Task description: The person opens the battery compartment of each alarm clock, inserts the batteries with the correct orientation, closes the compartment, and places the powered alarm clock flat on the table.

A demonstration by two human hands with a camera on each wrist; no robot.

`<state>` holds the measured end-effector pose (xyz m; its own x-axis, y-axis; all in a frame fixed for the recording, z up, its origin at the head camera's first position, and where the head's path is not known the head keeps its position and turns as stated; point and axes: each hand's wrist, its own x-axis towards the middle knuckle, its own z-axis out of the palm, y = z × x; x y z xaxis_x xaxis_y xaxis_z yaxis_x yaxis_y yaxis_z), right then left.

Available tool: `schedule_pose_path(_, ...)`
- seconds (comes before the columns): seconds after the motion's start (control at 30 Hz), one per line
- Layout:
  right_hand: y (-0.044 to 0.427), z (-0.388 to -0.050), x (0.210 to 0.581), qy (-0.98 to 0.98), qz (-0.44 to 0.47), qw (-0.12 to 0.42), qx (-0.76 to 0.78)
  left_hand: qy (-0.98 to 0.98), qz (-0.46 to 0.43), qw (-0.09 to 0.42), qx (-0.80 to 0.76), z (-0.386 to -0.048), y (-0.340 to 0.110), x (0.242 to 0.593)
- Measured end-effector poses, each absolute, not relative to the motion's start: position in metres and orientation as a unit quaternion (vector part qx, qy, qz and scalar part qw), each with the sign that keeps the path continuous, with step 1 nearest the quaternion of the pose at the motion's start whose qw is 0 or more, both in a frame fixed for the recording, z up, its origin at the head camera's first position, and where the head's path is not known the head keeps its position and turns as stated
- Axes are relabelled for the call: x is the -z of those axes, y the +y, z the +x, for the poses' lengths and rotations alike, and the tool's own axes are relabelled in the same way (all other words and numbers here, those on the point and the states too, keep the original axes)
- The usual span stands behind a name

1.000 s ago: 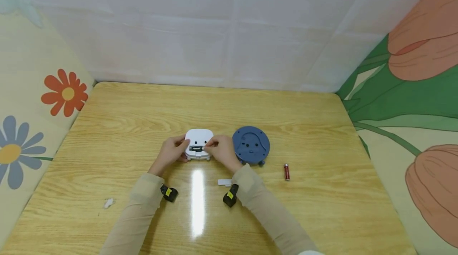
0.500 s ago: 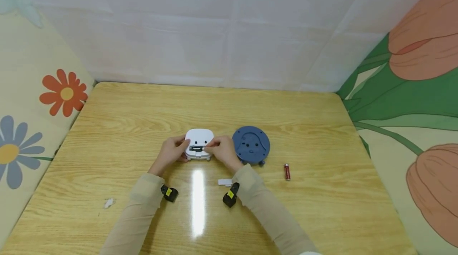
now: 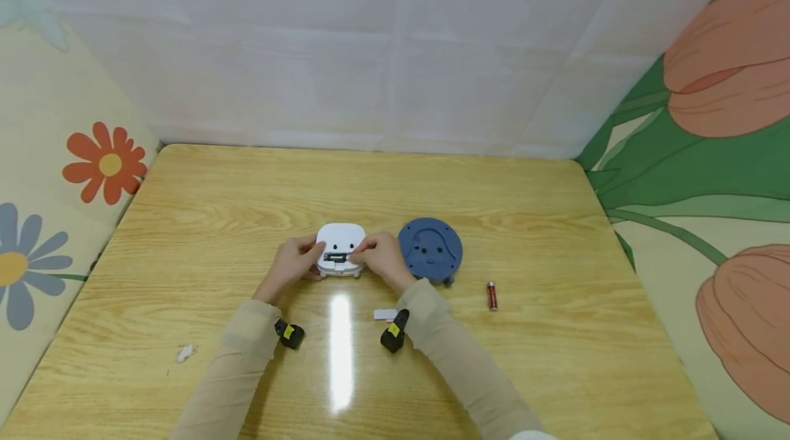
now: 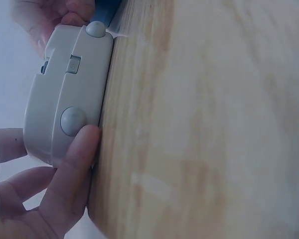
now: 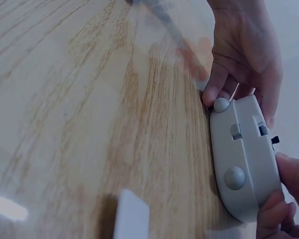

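Observation:
A white rounded device (image 3: 341, 233) lies back up on the table, its battery compartment (image 3: 336, 258) uncovered. Inside sits a dark battery with a pale label, and a small black piece (image 5: 275, 140) sticks up from the compartment in the right wrist view. Two round feet and a small switch show on the device's near side. My left hand (image 3: 293, 263) grips its left end, thumb on top and fingers at the side. At the other end, my right hand (image 3: 384, 260) holds the edge between thumb and fingers, beside the compartment; its fingertips are partly hidden.
Just right of the right hand lies a round blue device (image 3: 430, 251), back up. A red battery (image 3: 492, 296) lies farther right. Near the right wrist is a flat white cover (image 3: 385, 314). A small white scrap (image 3: 185, 352) lies at left on the wooden table (image 3: 555, 221).
The head view has shifted slightly. Both hands keep their places on the white device, with little visible movement.

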<state>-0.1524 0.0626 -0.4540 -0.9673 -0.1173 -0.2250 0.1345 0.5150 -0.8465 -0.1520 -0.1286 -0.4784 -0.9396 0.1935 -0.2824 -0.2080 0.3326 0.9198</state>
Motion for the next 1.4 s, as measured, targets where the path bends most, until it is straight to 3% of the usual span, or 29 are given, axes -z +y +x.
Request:
schedule_pose_path(1.03,0.0558,-0.1556,0.4581,0.848,0.061,0.13,0.511,0.796,-0.006,0.174,-0.58,-0.153,-0.1284,0.4821)
schedule_pose_path(1.4,0.0608,-0.1516,0.4521,0.874,-0.004,0.128,0.469,0.791,0.0,0.169,-0.588,-0.1527,-0.1279,0.4811)
